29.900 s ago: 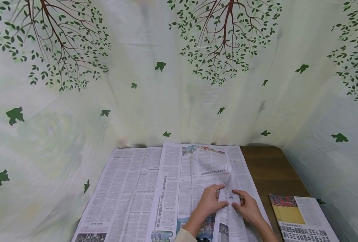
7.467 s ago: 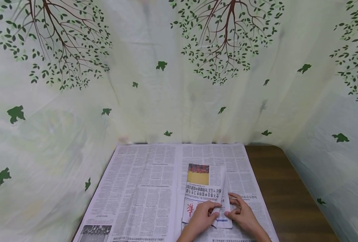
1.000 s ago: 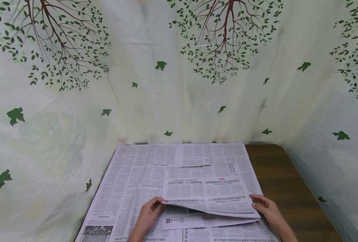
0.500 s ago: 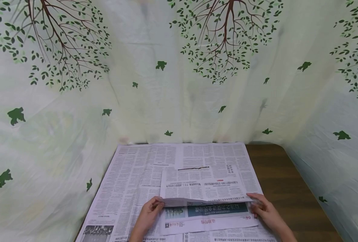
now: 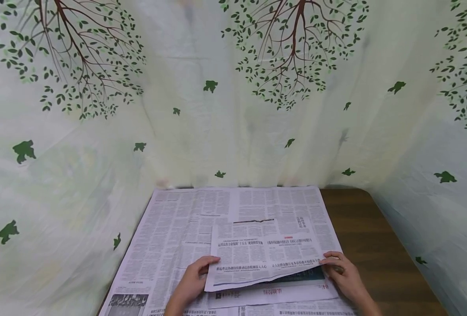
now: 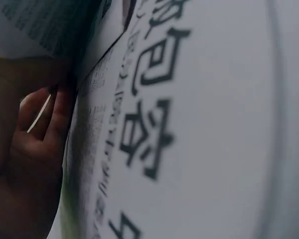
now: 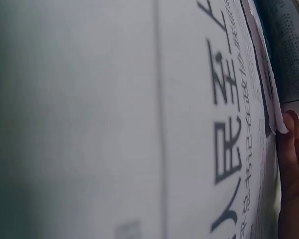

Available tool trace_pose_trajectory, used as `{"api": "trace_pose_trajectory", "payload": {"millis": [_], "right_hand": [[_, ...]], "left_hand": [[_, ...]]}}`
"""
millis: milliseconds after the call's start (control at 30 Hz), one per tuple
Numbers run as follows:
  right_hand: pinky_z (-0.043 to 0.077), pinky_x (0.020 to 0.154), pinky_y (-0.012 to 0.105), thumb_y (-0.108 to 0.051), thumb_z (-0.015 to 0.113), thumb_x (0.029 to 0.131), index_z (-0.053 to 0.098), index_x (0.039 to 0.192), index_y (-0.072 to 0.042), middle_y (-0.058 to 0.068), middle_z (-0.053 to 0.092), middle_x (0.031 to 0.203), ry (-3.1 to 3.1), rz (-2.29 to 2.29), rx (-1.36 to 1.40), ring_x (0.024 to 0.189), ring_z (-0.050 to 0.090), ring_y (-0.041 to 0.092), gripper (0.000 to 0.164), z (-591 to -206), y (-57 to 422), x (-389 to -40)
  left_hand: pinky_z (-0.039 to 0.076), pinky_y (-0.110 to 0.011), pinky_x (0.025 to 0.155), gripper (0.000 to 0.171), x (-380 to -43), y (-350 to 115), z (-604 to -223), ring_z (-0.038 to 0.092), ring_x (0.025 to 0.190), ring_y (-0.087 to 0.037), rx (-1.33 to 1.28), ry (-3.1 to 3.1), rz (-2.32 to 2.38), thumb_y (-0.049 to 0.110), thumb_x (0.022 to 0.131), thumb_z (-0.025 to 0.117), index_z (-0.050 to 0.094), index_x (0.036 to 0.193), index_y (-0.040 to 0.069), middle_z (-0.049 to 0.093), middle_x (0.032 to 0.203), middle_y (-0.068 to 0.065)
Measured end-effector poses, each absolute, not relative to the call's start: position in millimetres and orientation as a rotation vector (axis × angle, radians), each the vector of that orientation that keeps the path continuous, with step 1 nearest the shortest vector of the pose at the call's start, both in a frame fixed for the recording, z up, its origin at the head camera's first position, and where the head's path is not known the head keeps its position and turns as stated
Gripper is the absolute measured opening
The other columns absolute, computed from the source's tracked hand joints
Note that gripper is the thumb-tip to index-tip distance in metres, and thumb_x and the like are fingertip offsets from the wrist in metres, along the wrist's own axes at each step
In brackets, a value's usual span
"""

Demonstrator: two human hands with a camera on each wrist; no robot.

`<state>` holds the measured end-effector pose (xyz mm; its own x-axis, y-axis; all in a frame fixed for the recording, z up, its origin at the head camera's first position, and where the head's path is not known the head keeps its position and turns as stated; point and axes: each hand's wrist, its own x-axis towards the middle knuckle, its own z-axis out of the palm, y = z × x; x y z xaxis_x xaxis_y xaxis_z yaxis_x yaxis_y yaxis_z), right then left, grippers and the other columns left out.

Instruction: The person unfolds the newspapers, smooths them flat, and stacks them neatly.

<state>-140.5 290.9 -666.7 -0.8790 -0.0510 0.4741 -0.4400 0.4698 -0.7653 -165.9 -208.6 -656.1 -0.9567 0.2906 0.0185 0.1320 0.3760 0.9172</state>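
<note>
A folded newspaper (image 5: 265,250) lies on spread newspaper sheets in the head view. Its near flap is lifted, with its right side raised higher and a dark green printed band showing beneath. My left hand (image 5: 194,278) grips the flap's left edge, fingertips on top and thumb hidden. At the opposite edge, my right hand (image 5: 346,276) pinches the raised flap between thumb and fingers. In the left wrist view, the left hand (image 6: 32,144) is beside large printed characters on the paper. The right wrist view shows fingers of the right hand (image 7: 294,164) against the paper's edge.
Large spread newspaper sheets (image 5: 170,237) cover most of the table. The brown wooden tabletop (image 5: 368,237) shows along the right side. A pale curtain (image 5: 257,145) printed with trees and green leaves hangs behind and at both sides.
Half a minute ago, a folded newspaper lay at right; now it is gone from there. In the last half second, the flap's left side has come down toward me while its right stays raised.
</note>
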Motion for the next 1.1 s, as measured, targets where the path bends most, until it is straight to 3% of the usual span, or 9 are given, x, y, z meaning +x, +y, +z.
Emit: {"api": "trace_pose_trajectory", "payload": {"millis": [133,300,367,467,600,700,733,933,1100], "right_hand": [[0.047,0.076,0.007,0.01,0.075,0.085,0.08,0.097,-0.018,0.012,0.065,0.113,-2.369,1.356,0.398,0.103,0.055,-0.011,0.031,-664,292,-139],[0.048,0.076,0.009,0.013,0.078,0.077,0.079,0.104,-0.008,0.015,0.065,0.117,-2.386,1.37,0.444,0.11,0.055,-0.008,0.034,-661,291,-137],[0.049,0.076,0.011,0.013,0.08,0.073,0.078,0.109,-0.004,0.016,0.066,0.118,-2.396,1.35,0.446,0.112,0.055,-0.008,0.04,-660,290,-136],[0.047,0.081,0.008,0.017,0.078,0.071,0.078,0.11,-0.005,0.014,0.07,0.116,-2.402,1.322,0.415,0.111,0.057,-0.008,0.045,-659,289,-137],[0.045,0.085,0.003,0.022,0.069,0.077,0.08,0.105,-0.013,0.008,0.075,0.11,-2.427,1.298,0.339,0.107,0.059,-0.011,0.046,-662,291,-140],[0.046,0.081,0.003,0.016,0.072,0.082,0.081,0.103,-0.019,0.0,0.076,0.105,-2.456,1.263,0.273,0.102,0.059,-0.014,0.041,-663,292,-139],[0.046,0.08,0.003,0.016,0.072,0.082,0.081,0.102,-0.019,-0.002,0.077,0.103,-2.455,1.256,0.265,0.101,0.06,-0.014,0.041,-662,291,-139],[0.046,0.085,0.003,0.016,0.073,0.082,0.082,0.101,-0.014,0.002,0.077,0.101,-2.402,1.302,0.333,0.101,0.062,-0.012,0.037,-659,290,-140],[0.045,0.084,0.002,0.016,0.075,0.078,0.081,0.098,-0.013,0.004,0.075,0.1,-2.393,1.35,0.359,0.098,0.062,-0.01,0.036,-656,291,-140]], "left_hand": [[0.055,-0.036,0.096,0.038,-170,-207,-654,0.065,0.119,-0.022,0.533,2.876,1.327,0.004,0.088,0.075,0.077,0.121,0.023,0.07,0.132,0.001],[0.053,-0.044,0.1,0.036,-174,-206,-651,0.068,0.118,-0.022,0.528,2.969,1.255,0.0,0.089,0.072,0.081,0.106,0.03,0.074,0.12,0.009],[0.055,-0.041,0.1,0.026,-174,-206,-649,0.069,0.117,-0.019,0.484,2.908,1.282,0.011,0.097,0.068,0.08,0.106,0.032,0.075,0.118,0.013],[0.056,-0.038,0.1,0.018,-174,-207,-648,0.069,0.118,-0.017,0.438,2.801,1.337,0.03,0.099,0.064,0.079,0.108,0.034,0.075,0.119,0.015],[0.055,-0.035,0.1,0.022,-174,-208,-647,0.068,0.119,-0.016,0.416,2.722,1.38,0.019,0.099,0.065,0.078,0.112,0.03,0.075,0.12,0.011],[0.055,-0.034,0.1,0.032,-174,-209,-647,0.068,0.119,-0.018,0.405,2.726,1.379,0.003,0.095,0.066,0.078,0.113,0.027,0.075,0.121,0.006],[0.055,-0.034,0.099,0.03,-174,-209,-647,0.069,0.119,-0.018,0.392,2.728,1.384,0.005,0.096,0.066,0.078,0.113,0.026,0.076,0.12,0.005],[0.056,-0.029,0.097,0.034,-175,-211,-646,0.07,0.118,-0.02,0.347,2.735,1.437,0.001,0.096,0.066,0.078,0.115,0.026,0.076,0.121,0.004],[0.055,-0.036,0.101,0.061,-176,-210,-644,0.067,0.123,-0.028,0.512,2.812,1.341,-0.018,0.076,0.072,0.076,0.123,0.02,0.072,0.13,0.0]]}}
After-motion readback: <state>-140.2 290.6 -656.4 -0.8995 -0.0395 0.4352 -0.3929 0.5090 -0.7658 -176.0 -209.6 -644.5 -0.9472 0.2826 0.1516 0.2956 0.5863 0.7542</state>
